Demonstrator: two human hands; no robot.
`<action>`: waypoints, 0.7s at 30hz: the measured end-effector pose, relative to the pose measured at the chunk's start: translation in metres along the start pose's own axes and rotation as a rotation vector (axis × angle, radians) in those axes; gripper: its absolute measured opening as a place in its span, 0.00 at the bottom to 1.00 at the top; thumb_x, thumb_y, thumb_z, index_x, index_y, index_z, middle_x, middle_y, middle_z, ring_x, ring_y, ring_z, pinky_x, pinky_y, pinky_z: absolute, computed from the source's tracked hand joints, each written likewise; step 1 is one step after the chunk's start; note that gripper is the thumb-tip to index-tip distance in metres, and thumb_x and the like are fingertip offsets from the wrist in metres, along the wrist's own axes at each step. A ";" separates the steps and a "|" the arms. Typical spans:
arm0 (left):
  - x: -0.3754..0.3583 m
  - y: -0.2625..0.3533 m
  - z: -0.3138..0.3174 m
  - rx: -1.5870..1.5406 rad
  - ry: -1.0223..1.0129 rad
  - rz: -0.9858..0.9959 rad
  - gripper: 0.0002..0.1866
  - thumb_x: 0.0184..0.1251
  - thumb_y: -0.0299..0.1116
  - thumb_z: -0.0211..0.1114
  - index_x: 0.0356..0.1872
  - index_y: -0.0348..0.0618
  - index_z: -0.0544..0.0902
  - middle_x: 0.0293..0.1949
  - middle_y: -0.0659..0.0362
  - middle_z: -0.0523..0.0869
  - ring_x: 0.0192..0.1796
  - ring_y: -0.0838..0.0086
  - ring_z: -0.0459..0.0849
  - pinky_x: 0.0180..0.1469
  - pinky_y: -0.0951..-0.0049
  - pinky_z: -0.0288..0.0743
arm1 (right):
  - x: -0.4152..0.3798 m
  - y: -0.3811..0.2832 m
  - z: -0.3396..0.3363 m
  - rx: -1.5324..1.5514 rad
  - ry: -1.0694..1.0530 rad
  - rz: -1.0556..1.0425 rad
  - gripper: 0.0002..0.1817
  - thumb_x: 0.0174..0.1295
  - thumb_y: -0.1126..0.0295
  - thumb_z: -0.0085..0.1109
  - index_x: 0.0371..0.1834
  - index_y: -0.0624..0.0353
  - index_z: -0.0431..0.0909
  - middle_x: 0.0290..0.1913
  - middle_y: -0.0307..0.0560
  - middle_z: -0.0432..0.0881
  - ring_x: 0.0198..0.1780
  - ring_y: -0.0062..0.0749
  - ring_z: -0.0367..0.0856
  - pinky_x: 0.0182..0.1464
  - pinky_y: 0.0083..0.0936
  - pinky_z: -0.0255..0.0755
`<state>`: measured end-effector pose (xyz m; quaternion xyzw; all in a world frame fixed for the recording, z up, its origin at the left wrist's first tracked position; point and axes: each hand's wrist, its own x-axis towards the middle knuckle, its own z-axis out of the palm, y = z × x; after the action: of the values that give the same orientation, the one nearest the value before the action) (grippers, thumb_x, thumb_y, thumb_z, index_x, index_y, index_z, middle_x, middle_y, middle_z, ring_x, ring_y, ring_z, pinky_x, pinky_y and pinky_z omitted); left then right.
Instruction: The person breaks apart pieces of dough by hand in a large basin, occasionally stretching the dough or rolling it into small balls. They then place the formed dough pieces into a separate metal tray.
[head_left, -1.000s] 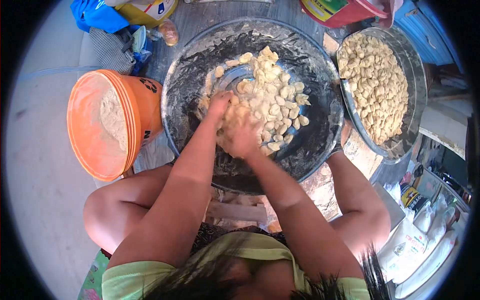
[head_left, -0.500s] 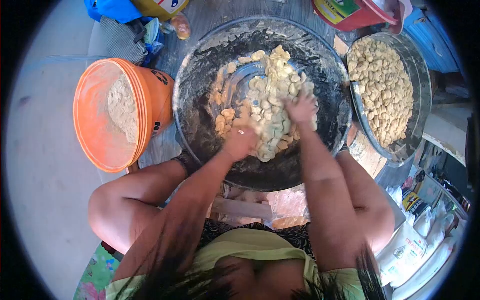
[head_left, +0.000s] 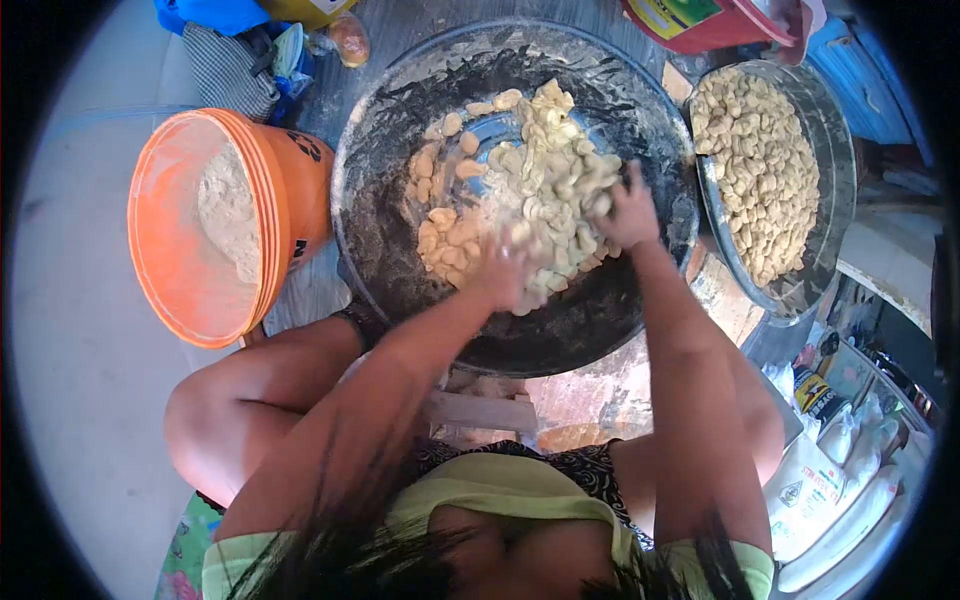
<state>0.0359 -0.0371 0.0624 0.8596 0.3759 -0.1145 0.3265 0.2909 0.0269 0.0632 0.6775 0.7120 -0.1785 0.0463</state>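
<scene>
In front of me stands a wide black basin [head_left: 395, 240], its inside smeared with pale powder. A heap of small, rounded, flattened pieces [head_left: 560, 180] lies in it, cream-coloured on the right and browner on the left. My left hand [head_left: 508, 268], blurred by motion, is over the near left part of the heap with its fingers spread. At the heap's right edge, my right hand [head_left: 632, 214] touches the pieces, fingers stretched out and apart. Neither hand shows a grip on a piece.
To the left, an orange bucket [head_left: 300, 170] tilts towards me with pale powder [head_left: 228, 215] inside. A second dark basin [head_left: 835, 200] at the right holds many similar pieces [head_left: 755, 170]. A red container [head_left: 690, 30] stands behind, and plastic bags [head_left: 805, 495] lie at lower right.
My right hand has moved right to the heap's edge. My left hand has shifted slightly right, its fingers now spread. The heap is rearranged, with more brown pieces showing on the left.
</scene>
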 end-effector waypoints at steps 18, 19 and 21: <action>0.029 -0.102 -0.040 -0.381 0.265 -0.396 0.20 0.57 0.42 0.62 0.47 0.41 0.76 0.51 0.49 0.75 0.54 0.55 0.73 0.55 0.58 0.68 | -0.095 -0.191 0.063 0.422 -0.385 -0.285 0.25 0.50 0.64 0.57 0.55 0.52 0.72 0.61 0.49 0.65 0.64 0.52 0.59 0.60 0.55 0.56; 0.028 -0.092 -0.027 -0.238 0.230 -0.330 0.23 0.58 0.44 0.61 0.51 0.44 0.74 0.54 0.49 0.73 0.57 0.55 0.70 0.57 0.58 0.65 | -0.078 -0.166 0.069 0.483 -0.253 -0.323 0.25 0.48 0.64 0.60 0.53 0.52 0.73 0.57 0.49 0.69 0.60 0.47 0.64 0.58 0.49 0.60; 0.011 -0.062 -0.009 0.040 0.208 -0.187 0.27 0.59 0.48 0.60 0.59 0.50 0.70 0.58 0.49 0.69 0.62 0.56 0.66 0.61 0.57 0.60 | -0.053 -0.112 0.067 0.132 0.026 -0.067 0.28 0.43 0.62 0.63 0.53 0.49 0.73 0.56 0.49 0.71 0.58 0.46 0.67 0.59 0.46 0.59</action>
<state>-0.0013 0.0061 0.0352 0.8345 0.4837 -0.0620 0.2564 0.1736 -0.0464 0.0386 0.6571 0.7216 -0.2177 -0.0138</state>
